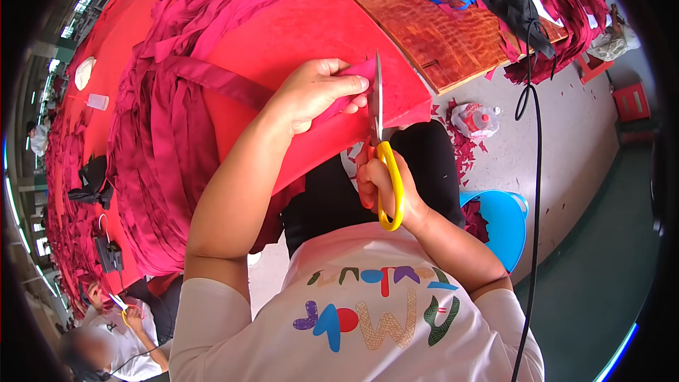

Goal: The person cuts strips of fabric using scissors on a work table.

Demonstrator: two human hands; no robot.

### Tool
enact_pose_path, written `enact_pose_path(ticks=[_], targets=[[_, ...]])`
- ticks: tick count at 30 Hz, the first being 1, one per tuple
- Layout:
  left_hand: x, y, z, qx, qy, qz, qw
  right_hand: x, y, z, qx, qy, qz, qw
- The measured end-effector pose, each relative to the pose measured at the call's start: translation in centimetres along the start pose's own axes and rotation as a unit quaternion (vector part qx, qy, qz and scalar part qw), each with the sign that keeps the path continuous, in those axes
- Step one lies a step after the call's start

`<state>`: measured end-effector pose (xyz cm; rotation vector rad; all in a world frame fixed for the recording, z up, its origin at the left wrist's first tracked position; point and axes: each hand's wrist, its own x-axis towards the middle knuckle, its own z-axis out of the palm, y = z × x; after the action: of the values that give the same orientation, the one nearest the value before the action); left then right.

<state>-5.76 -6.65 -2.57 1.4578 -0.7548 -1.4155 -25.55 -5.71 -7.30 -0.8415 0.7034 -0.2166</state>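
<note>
While the glossy crimson fabric strip [230, 83] stretches over the near right of the red-covered desk [265, 35], the left hand [317, 92] pinches it; just right, the right hand [380, 177] has fingers clamped round yellow-and-red-handled steel scissors [382, 147]. Slipping fabric could expose a fingertip.

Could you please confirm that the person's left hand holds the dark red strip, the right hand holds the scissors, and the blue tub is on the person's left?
Not quite: the head view shows the blue tub on the person's right, not left. The rest is correct: the left hand holds the dark red strip, and the right hand holds the scissors.
</note>
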Motion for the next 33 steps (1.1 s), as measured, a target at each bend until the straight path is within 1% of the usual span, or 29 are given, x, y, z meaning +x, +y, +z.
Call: enact_pose_path(ticks=[6, 13, 15, 22, 25, 27, 33], targets=[[-0.21, 0.3, 0.39, -0.023, 0.009, -0.004, 1.0, 0.05, 0.18, 0.2, 0.024, 0.002, 0.006, 1.0], [0.12, 0.2, 0.11, -0.018, 0.012, -0.007, 1.0, 0.01, -0.07, 0.43, 0.022, 0.01, 0.008, 1.0], [0.12, 0.23, 0.05, -0.021, 0.009, -0.009, 1.0, -0.03, -0.1, 0.37, 0.041, 0.004, 0.016, 0.999], [0.32, 0.1, -0.29, -0.011, -0.003, -0.013, 1.0, -0.08, -0.06, 0.29, 0.042, 0.012, 0.029, 0.999], [0.31, 0.21, -0.22, -0.031, -0.007, -0.015, 0.999, -0.1, -0.04, 0.14, 0.041, 0.011, 0.033, 0.999], [0.14, 0.56, 0.1, -0.06, 0.023, -0.034, 0.997, -0.16, -0.14, 0.08, 0.038, 0.012, 0.031, 0.999], [0.27, 0.45, -0.04, -0.053, 0.033, -0.036, 0.997, -0.41, -0.34, 0.19, -0.015, 0.031, -0.001, 0.999]])
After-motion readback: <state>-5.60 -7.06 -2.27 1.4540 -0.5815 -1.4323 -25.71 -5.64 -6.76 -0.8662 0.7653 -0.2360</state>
